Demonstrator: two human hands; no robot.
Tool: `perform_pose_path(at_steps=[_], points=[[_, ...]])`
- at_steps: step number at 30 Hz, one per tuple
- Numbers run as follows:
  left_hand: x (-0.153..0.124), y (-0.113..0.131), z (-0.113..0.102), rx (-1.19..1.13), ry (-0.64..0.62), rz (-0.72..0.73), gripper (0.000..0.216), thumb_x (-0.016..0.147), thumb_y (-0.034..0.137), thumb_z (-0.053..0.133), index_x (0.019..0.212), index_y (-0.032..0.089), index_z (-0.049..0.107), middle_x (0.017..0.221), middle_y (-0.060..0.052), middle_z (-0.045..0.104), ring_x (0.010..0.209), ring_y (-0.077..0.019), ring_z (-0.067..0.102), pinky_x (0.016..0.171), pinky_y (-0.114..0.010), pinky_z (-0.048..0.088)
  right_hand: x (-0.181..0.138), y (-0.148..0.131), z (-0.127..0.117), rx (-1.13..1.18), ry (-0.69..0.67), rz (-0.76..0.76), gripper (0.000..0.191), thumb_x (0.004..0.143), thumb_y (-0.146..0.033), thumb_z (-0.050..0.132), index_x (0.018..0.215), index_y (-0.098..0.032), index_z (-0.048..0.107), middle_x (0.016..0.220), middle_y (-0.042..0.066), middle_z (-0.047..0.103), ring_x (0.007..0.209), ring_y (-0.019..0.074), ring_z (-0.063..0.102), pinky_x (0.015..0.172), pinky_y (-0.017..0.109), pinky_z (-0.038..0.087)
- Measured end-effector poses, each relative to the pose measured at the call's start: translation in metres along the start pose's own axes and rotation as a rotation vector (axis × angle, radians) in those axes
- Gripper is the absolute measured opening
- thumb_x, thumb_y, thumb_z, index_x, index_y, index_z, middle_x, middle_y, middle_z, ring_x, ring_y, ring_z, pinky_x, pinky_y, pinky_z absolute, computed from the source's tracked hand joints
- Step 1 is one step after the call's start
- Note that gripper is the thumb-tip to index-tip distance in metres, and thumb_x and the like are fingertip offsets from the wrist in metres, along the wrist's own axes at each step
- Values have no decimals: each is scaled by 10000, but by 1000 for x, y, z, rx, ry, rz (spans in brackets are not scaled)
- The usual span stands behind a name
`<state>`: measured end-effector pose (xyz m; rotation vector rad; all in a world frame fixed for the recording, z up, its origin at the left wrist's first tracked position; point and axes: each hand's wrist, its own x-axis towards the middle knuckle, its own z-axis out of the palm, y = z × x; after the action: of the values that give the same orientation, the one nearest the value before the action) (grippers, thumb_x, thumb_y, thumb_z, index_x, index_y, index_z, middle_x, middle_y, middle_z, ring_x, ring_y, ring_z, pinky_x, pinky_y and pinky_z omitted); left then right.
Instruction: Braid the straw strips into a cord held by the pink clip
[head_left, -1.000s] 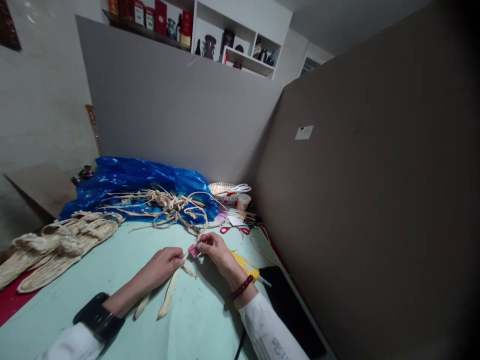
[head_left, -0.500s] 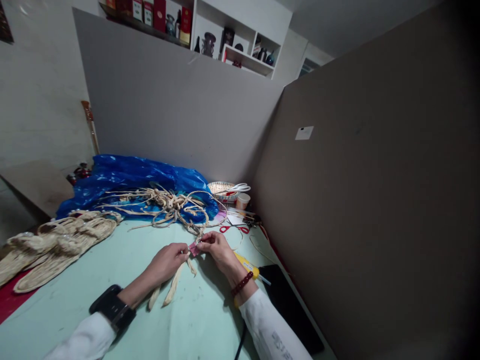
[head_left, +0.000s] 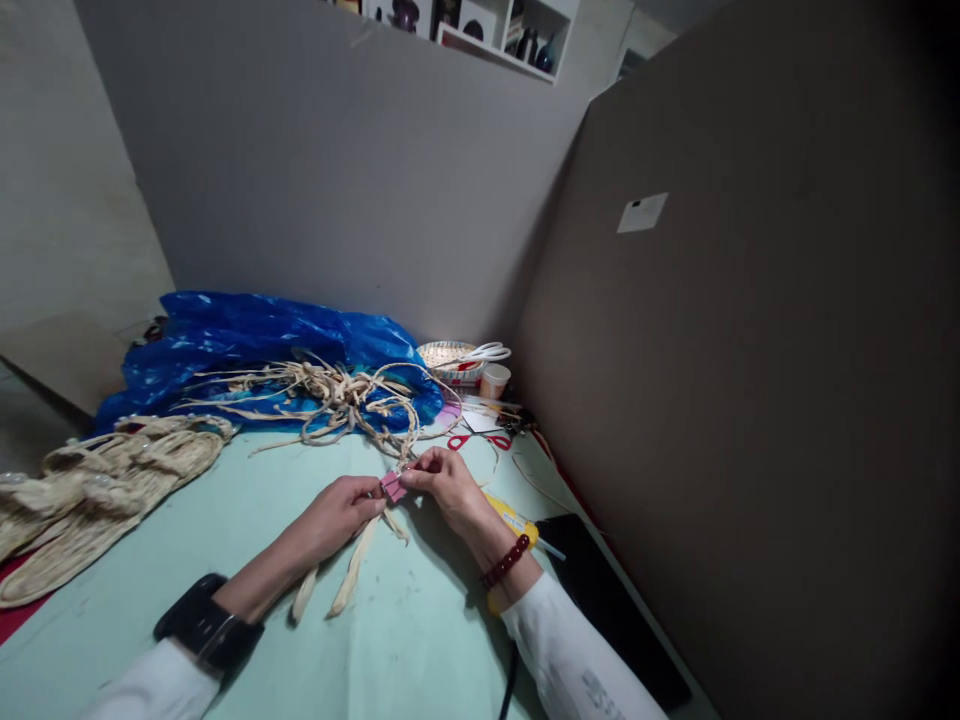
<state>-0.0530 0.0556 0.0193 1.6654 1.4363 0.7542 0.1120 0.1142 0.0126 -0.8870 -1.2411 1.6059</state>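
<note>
My left hand (head_left: 339,511) and my right hand (head_left: 442,481) meet at the middle of the pale green table (head_left: 225,540). Both are closed in a pinch on a small pink clip (head_left: 391,486) that sits on pale straw strips (head_left: 352,575). The strips trail from the clip toward me under my left hand. Past the clip they run back into a tangled straw braid (head_left: 337,400). A black watch is on my left wrist and a red bead bracelet on my right.
A blue plastic bag (head_left: 247,345) lies behind the braid. Woven straw sandals (head_left: 97,480) rest at the left. A yellow glue gun (head_left: 517,525) and a black tablet (head_left: 607,600) lie right of my right arm. Red scissors (head_left: 480,440), a bowl with white scissors (head_left: 457,357) and a cup (head_left: 494,380) stand by the grey partition.
Both hands stay pinched on the pink clip, shifted slightly away from me. The view has tilted down, so the shelves at the top have mostly left the frame.
</note>
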Motion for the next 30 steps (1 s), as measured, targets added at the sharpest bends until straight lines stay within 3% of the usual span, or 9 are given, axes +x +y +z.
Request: perform_pose_path(at_steps=[6, 10, 13, 22, 30], points=[[-3, 2, -1, -53, -16, -28, 276, 763, 440, 494, 616, 210, 452, 529, 83, 338, 521, -106, 293, 501, -242, 221, -6, -2, -1, -94, -45, -11, 258, 621, -291, 777, 721, -161, 577, 633, -10, 612, 598, 122, 531, 587, 244, 361], [-4, 3, -1, -54, -14, -40, 284, 763, 446, 498, 612, 209, 461, 537, 82, 340, 519, -105, 297, 498, -244, 220, -11, -9, 0, -88, -80, -3, 295, 626, -277, 764, 836, -152, 600, 734, 10, 647, 698, 147, 584, 666, 261, 403], [-5, 4, 0, -36, -1, -45, 277, 774, 449, 494, 643, 205, 489, 542, 81, 352, 516, -106, 313, 499, -239, 228, -11, -10, -1, -72, -97, 40, 317, 621, -281, 756, 867, -132, 624, 730, 12, 643, 664, 133, 559, 648, 257, 391], [-12, 14, 3, 150, 113, -26, 247, 836, 376, 443, 796, 208, 620, 766, 3, 648, 749, -194, 559, 694, -271, 369, -10, -25, -14, -96, -310, 134, 285, 673, -380, 760, 714, -105, 692, 698, 32, 609, 624, 107, 457, 611, 254, 324], [-15, 18, 6, 137, 165, -93, 273, 853, 420, 411, 815, 217, 591, 777, 4, 656, 768, -205, 583, 698, -279, 380, -12, -30, -12, -160, -299, 141, 288, 676, -377, 747, 769, -110, 695, 693, 17, 605, 645, 115, 474, 651, 262, 345]])
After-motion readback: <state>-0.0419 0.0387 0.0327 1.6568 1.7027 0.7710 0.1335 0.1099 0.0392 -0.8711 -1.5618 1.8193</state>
